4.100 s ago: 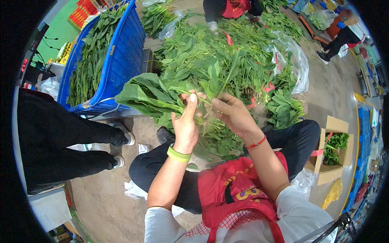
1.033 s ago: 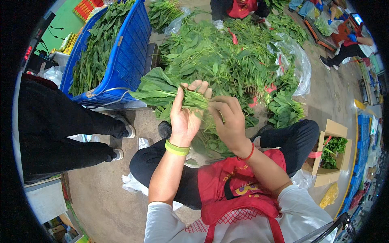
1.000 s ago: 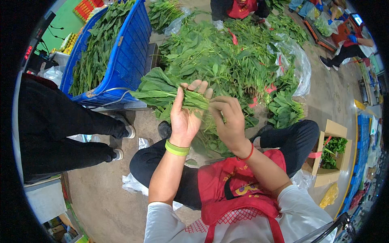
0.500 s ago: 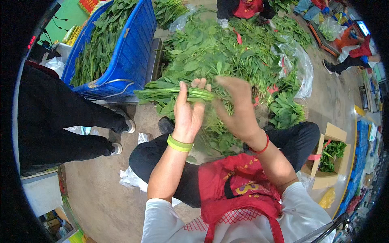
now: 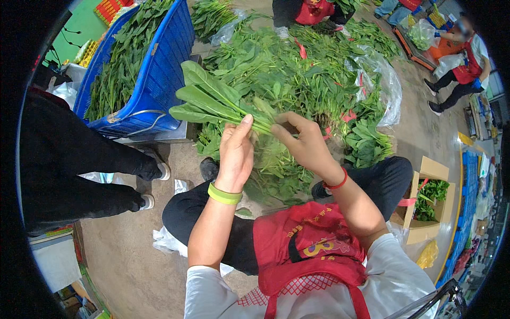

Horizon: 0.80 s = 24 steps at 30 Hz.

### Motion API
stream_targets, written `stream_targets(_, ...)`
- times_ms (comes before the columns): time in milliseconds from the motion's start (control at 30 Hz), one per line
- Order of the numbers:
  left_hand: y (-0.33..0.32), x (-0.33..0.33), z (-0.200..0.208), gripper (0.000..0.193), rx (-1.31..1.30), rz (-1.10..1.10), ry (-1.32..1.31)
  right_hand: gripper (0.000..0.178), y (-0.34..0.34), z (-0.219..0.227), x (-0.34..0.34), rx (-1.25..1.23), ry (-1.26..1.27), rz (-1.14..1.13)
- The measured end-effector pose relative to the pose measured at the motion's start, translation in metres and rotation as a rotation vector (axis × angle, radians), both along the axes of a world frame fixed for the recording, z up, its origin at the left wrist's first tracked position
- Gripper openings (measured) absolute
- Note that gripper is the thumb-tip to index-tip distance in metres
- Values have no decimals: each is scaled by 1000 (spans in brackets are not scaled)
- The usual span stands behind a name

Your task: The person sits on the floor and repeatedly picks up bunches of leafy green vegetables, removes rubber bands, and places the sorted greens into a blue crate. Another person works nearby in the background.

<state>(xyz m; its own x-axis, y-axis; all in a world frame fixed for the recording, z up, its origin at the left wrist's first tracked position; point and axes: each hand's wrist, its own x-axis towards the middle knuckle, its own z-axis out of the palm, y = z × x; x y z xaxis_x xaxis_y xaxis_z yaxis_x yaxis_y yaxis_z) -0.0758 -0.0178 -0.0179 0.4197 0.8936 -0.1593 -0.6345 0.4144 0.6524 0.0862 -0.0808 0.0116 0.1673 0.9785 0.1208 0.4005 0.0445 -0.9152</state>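
Right hand (image 5: 306, 142), grip unclear, has moved to the stem ends (image 5: 262, 127) of greens (image 5: 211, 101) pinched in the left hand (image 5: 236, 157).

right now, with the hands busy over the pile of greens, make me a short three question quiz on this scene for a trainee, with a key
1. True or false, about the blue crate: it is filled with oranges.
2. Fill in the word: the open cardboard box stands to the ____ of the red apron in the picture.
3. What does the left hand hold?

Key:
1. False; it holds green leaves.
2. Right.
3. A bunch of leafy greens.
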Motion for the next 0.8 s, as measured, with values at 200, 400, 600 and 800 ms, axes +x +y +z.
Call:
stream_targets(200,7,3,-4,26,60,74,71,17,5,-11,-10,141,170,-393)
stream_targets(400,6,5,-15,12,4,186,87,19,28,0,25,298,79,-436)
stream_targets(600,9,4,-8,12,2,175,120,43,36,8,47,338,-614,-360)
stream_targets(800,1,3,4,32,80,-20,265,37,16,16,25,-284,77,177)
